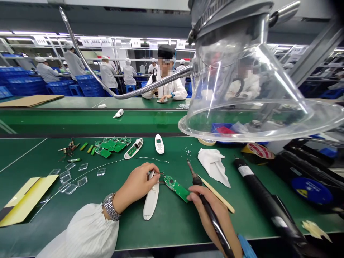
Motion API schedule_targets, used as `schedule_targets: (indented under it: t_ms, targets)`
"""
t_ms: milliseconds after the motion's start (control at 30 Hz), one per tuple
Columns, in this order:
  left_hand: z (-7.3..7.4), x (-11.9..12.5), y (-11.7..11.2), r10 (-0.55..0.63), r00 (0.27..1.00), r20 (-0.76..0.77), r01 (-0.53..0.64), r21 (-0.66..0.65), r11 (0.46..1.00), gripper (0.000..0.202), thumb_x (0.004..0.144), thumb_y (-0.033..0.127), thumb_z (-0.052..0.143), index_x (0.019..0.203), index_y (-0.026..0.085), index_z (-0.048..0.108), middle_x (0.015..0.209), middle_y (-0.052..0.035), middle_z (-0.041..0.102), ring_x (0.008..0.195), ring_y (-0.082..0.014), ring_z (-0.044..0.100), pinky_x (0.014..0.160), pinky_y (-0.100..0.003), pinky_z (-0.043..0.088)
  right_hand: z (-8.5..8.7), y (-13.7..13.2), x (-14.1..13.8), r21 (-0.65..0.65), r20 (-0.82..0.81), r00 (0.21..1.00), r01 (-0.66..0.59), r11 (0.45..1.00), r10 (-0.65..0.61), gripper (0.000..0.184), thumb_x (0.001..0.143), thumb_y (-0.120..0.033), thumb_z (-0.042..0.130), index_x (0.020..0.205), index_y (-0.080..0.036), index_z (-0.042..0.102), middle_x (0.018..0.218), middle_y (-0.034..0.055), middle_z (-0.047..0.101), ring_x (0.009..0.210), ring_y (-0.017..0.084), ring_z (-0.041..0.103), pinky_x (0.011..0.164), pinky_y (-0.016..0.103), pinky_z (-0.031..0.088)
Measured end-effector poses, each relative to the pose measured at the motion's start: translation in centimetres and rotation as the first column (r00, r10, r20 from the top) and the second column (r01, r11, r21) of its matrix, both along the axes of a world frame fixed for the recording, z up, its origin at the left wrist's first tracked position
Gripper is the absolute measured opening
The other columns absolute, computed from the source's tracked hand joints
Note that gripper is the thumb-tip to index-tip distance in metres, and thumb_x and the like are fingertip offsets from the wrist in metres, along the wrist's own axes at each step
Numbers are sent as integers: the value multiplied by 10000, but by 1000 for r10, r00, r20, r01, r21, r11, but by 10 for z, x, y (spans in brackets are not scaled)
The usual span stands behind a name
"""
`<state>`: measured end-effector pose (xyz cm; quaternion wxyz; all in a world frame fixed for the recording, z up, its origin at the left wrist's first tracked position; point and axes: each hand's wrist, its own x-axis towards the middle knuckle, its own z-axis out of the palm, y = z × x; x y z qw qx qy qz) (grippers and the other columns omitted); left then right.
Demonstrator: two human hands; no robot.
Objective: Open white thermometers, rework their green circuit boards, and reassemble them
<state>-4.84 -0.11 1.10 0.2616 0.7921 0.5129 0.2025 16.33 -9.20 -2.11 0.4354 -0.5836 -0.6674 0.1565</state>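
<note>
My left hand (138,182), with a metal watch at its wrist, is closed round the upper end of a white plastic handset shell (151,202). Thin dark and red wires run from that end to a narrow green circuit board (176,188). In my right hand (208,204) is a soldering iron (212,218), its tip pointing up and away over the bench. The thumb and a finger of the same hand touch the board's lower right corner. My left fingertips partly hide the shell's upper end and the wire ends.
Green boards (111,145), an opened handset (133,148), a white front cover (159,144) and clear plastic pieces (70,188) lie across the bench. Right of me are a white cloth (213,165), a wooden stick (217,195) and a black power screwdriver (258,193). A transparent fume hood (249,107) hangs low. A co-worker (166,84) sits opposite.
</note>
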Motion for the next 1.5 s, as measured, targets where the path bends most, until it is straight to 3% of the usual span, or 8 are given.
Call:
schedule_targets:
  t_ms: [133, 333, 500, 667, 767, 867, 967, 1500]
  targets:
    - [2, 1, -5, -1, 1000, -9, 1, 29, 1000, 196, 817, 314, 486, 969, 248, 590, 1037, -21, 551, 659, -128, 536, 624, -284, 442, -6, 4, -9, 87, 147, 985, -98, 991, 85, 193, 843, -226, 541, 1035, -244, 533, 980, 49, 603, 912, 189, 594, 800, 301, 495]
    - [0, 5, -10, -83, 994, -73, 92, 125, 988, 176, 832, 303, 510, 855, 284, 684, 1206, -47, 491, 1089, -254, 469, 832, -382, 450, -12, -3, -31, 141, 250, 968, -54, 989, 17, 232, 865, -172, 473, 1091, -221, 485, 841, 51, 552, 786, 197, 576, 670, 317, 505]
    - [-1, 7, -12, -103, 991, -85, 116, 155, 981, 190, 829, 211, 491, 963, 256, 618, 1210, -66, 479, 1107, -241, 461, 860, -398, 455, -7, -4, -38, 193, 286, 957, -21, 981, -36, 219, 849, -261, 538, 1061, -213, 517, 809, 55, 563, 742, 208, 572, 625, 317, 493]
    - [1, 9, -15, -89, 984, -157, 112, 148, 983, 140, 838, 250, 476, 876, 235, 610, 1179, -72, 494, 1074, -249, 483, 816, -391, 471, 2, -3, -20, 187, 170, 984, -85, 979, 53, 194, 893, -256, 476, 1070, -246, 555, 764, 12, 608, 694, 157, 588, 640, 258, 483]
    - [3, 11, -16, -72, 975, -212, 103, 138, 985, 176, 850, 259, 444, 887, 225, 613, 1175, -80, 502, 1063, -253, 486, 809, -398, 468, 5, -5, -11, 177, 42, 996, 69, 982, -77, 268, 867, -349, 500, 1111, -243, 532, 799, 13, 629, 697, 155, 611, 608, 230, 497]
    - [4, 12, -16, -64, 966, -251, 99, 130, 987, 210, 860, 251, 413, 873, 215, 619, 1156, -85, 517, 1041, -245, 496, 783, -380, 472, 5, -5, -9, 104, -157, 974, 181, 978, -164, 158, 837, -362, 516, 900, -226, 566, 744, 11, 630, 636, 143, 614, 529, 193, 495]
    - [4, 13, -16, -58, 962, -266, 95, 128, 987, 230, 864, 256, 396, 844, 213, 621, 1135, -85, 531, 1038, -241, 499, 763, -363, 472, 4, -3, -11, -2, -258, 960, 116, 993, -112, 161, 818, -369, 519, 795, -218, 569, 674, 8, 620, 590, 143, 606, 501, 189, 492]
    - [3, 12, -16, -57, 969, -240, 86, 112, 990, 216, 860, 253, 399, 830, 215, 609, 1114, -79, 536, 1019, -235, 504, 754, -350, 458, 6, -1, -22, -198, -388, 910, 73, 978, -147, 215, 790, -427, 537, 825, -219, 581, 727, 8, 615, 694, 167, 579, 587, 243, 454]
